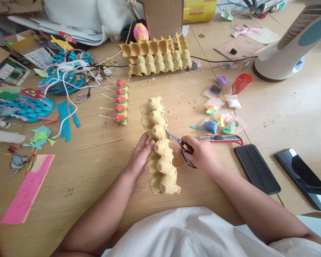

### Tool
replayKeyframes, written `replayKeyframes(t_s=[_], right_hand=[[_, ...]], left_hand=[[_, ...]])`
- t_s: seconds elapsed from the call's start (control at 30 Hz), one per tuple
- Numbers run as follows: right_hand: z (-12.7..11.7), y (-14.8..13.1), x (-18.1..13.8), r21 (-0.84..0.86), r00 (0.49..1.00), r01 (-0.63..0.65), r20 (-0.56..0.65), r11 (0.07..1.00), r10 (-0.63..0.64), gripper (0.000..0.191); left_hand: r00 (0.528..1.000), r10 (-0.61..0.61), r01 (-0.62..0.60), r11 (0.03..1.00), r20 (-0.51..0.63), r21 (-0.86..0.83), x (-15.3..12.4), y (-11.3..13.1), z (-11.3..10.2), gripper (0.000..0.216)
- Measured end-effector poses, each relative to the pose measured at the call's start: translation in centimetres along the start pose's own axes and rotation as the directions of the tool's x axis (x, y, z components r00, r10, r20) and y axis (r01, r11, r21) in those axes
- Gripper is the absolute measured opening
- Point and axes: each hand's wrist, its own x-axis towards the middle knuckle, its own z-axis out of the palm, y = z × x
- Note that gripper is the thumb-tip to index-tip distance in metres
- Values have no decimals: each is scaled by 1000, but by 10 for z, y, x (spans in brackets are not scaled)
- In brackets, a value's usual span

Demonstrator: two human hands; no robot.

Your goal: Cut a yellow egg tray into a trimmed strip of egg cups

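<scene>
My left hand (142,155) grips the left edge of a yellow egg carton (163,147), a long strip of rounded cups held over the table. In my right hand (203,152) is a pair of scissors (187,154) with black handles. The scissor tips meet the carton's right edge, at the dip between two cups near its middle. How far the blades are apart I cannot tell. Left of the carton stands a row of painted caterpillar heads (121,103) in red and green, with pins sticking out beside them.
More egg cartons (163,63) lie at the back. To the right are bags of coloured clay (210,126), a red cup (242,83), a utility knife (222,138), two phones (257,168) and a white fan base (278,64). Pink paper (29,191) and paper crafts (34,107) cover the left side.
</scene>
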Motion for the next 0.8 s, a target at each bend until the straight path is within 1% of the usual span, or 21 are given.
replayKeyframes(t_s=[0.1, 0.2, 0.27, 0.4, 0.5, 0.57, 0.67, 0.73, 0.8], right_hand=[[0, -1, 1, 113, 997, -49, 58, 992, 43, 38], [0, 1, 2, 236, 995, -55, 93, 970, 34, 38], [-1, 3, 3, 338, 991, -53, 134, 940, 8, 38], [-3, 6, 5, 561, 966, -69, 243, 825, -84, 36], [-5, 4, 6, 672, 958, -124, 272, 730, -87, 38], [-4, 2, 6, 727, 971, -149, 236, 670, -41, 41], [-1, 0, 6, 796, 988, -152, 122, 586, 91, 44], [2, -2, 6, 835, 986, -123, 41, 536, 163, 47], [5, -2, 6, 859, 983, -75, -22, 506, 182, 48]], left_hand=[[999, 37, -37, 999, 0, -1, 0, 1, -1, 40], [998, 68, -68, 998, -5, -6, 0, 1, -3, 39], [998, 65, -65, 998, -15, 1, 0, 2, -5, 40], [997, 2, -3, 1000, -71, -7, 1, 5, -6, 47], [995, -15, 14, 1000, -100, -19, 1, 7, -7, 48], [996, -15, 13, 1000, -93, -12, 1, 7, -7, 45], [999, -23, 23, 1000, -36, 13, 1, 4, -6, 43], [999, -35, 35, 999, 9, 33, 1, 3, -6, 45], [997, -51, 47, 997, 51, 62, 1, 1, -5, 46]])
